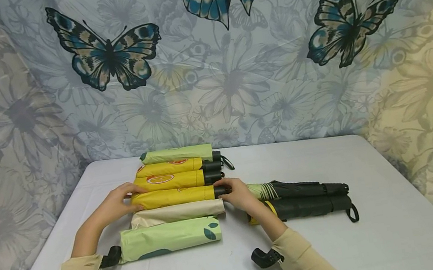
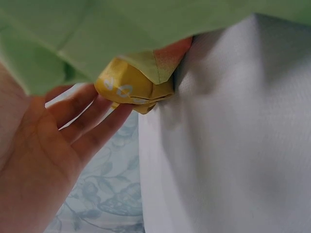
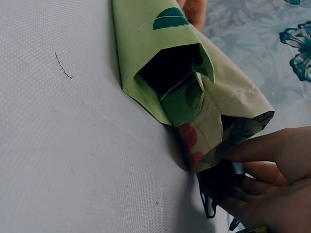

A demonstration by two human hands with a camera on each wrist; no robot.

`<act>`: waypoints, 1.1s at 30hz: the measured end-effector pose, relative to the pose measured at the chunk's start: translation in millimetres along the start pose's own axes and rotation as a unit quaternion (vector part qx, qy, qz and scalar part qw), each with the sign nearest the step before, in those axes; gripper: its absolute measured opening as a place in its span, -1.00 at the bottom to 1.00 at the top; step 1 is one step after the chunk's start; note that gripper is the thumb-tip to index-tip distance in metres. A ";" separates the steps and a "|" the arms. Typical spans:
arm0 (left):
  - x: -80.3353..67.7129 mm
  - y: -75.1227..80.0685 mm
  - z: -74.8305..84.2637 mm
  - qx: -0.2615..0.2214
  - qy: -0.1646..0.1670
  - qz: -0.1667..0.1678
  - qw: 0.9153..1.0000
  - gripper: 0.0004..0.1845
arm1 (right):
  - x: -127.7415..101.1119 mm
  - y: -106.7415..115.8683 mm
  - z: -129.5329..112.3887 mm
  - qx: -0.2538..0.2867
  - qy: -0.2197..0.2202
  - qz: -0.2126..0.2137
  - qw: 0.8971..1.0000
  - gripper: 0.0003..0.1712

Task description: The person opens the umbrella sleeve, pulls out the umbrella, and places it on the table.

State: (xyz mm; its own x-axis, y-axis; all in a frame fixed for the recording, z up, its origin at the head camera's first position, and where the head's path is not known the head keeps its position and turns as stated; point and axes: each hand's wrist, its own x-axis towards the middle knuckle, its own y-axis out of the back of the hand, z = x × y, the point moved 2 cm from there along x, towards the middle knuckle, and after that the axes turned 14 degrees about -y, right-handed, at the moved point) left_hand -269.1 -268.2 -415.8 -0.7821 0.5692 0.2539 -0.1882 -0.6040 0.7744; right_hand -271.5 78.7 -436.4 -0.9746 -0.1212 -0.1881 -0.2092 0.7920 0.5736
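Observation:
Several folded umbrellas lie side by side in a row on the white table (image 1: 382,231). Both my hands are on the fourth from the back, a yellow umbrella (image 1: 173,197). My left hand (image 1: 125,199) touches its left end with nearly straight fingers; in the left wrist view the fingertips (image 2: 114,109) rest against the yellow end (image 2: 131,90). My right hand (image 1: 230,189) grips the black handle (image 1: 220,191) at its right end, and in the right wrist view the thumb and fingers (image 3: 257,155) curl round that handle (image 3: 218,179).
Behind the held one lie two more yellow umbrellas (image 1: 169,181) and a light green one (image 1: 177,154). Nearer me lie a beige umbrella (image 1: 177,212) and a green leaf-print one (image 1: 170,237). Two black umbrellas (image 1: 310,198) lie to the right. A butterfly-print cloth (image 1: 230,58) hangs behind.

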 end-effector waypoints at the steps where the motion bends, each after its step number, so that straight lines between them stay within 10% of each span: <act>1: 0.1 0.1 -0.2 0.000 0.000 -0.001 1.000 -0.58 | 0.0 -0.3 -0.1 -0.010 0.007 0.004 1.000 -0.59; 12: 1.8 -0.4 -2.7 0.009 -0.013 -0.003 1.000 -0.63 | -4.1 0.8 -5.0 -0.049 0.073 0.049 0.995 -0.60; 33: -0.7 1.4 -3.5 -0.016 0.018 -0.019 1.000 -0.57 | -8.6 13.5 -8.3 -0.020 0.076 0.009 0.997 -0.62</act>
State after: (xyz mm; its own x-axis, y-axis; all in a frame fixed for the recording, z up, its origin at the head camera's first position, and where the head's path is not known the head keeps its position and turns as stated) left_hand -270.9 -271.5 -416.9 -0.7946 0.5718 0.2042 -0.2357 -0.6004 0.7642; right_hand -266.6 85.4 -420.4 -0.9786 -0.1979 -0.0562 -0.1909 0.7713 0.6072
